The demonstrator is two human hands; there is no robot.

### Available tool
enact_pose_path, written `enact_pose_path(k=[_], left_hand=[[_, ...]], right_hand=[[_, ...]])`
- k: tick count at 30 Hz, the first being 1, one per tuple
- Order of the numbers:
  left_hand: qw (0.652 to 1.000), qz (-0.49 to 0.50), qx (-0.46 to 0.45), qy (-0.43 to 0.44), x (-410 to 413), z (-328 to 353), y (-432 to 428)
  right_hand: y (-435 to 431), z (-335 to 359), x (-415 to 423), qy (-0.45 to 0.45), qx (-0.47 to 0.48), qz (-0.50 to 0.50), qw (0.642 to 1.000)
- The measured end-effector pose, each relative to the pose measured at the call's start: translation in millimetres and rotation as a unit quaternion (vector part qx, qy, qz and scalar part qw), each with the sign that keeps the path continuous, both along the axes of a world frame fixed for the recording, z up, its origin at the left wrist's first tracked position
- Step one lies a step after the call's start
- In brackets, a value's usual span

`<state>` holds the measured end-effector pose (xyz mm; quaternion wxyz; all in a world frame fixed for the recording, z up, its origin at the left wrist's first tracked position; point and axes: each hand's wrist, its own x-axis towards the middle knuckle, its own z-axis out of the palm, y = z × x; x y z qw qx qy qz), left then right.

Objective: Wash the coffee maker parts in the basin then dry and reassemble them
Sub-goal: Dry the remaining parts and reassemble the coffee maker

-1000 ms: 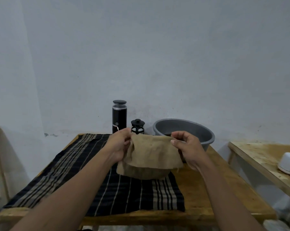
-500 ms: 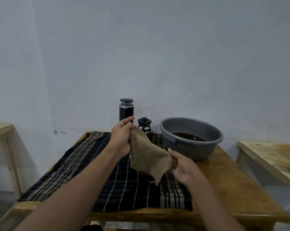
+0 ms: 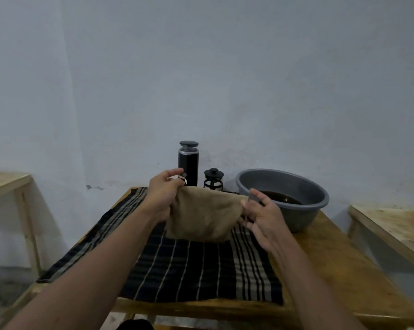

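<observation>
Above the striped mat [image 3: 201,270], the tan cloth [image 3: 203,217] is now pulled wide between both hands. Half a second ago it hung bunched from the left hand, with the right hand down at its lower corner. The left hand [image 3: 164,194] grips the cloth's left edge with curled fingers, and the right hand [image 3: 260,217] pinches the right edge, its other fingers spread. Nothing appears to be wrapped in the cloth, so I judge the wiping is over and the cloth is only being straightened or folded.

The coffee press [image 3: 213,178] stands upright at the back of the table [image 3: 344,270] with its lid on, apparently reassembled. It sits between the tall black canister [image 3: 188,163] and the basin [image 3: 282,184], apart from both hands.

The basin holds dark water [image 3: 282,198], brown and shallow. The canister is capped, so its contents are hidden. Whether the press's glass holds anything is too small to tell.
</observation>
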<state>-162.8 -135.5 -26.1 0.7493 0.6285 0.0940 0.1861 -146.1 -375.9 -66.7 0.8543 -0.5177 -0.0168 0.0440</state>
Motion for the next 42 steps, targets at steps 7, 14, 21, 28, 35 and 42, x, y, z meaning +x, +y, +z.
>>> enact_pose_path(k=[7, 14, 21, 28, 35, 42], left_hand=[[0.999, -0.009, -0.028, 0.025, 2.4, -13.1, 0.2], [0.992, -0.075, 0.100, 0.011, -7.7, -9.3, -3.2], [0.912, -0.042, 0.406, -0.035, -14.5, -0.8, -27.3], [0.862, -0.192, 0.469, -0.029, -31.9, 15.0, -81.4], [0.902, -0.349, 0.247, 0.066, -28.4, 6.8, -162.8], [0.898, -0.216, 0.368, -0.107, -23.0, -10.3, -192.3]], right_hand=[[-20.9, 30.0, 5.4, -0.044, -0.291, 0.000, 0.956], [-38.3, 30.5, 10.8, -0.056, -0.270, -0.050, 0.960], [-73.5, 47.7, -22.6, -0.178, -0.519, -0.105, 0.829], [-149.9, 67.2, -78.1, -0.165, -0.601, -0.126, 0.772], [-215.3, 52.5, -95.5, -0.011, -0.433, -0.134, 0.891], [-242.0, 38.2, -84.1, -0.110, -0.408, -0.199, 0.884]])
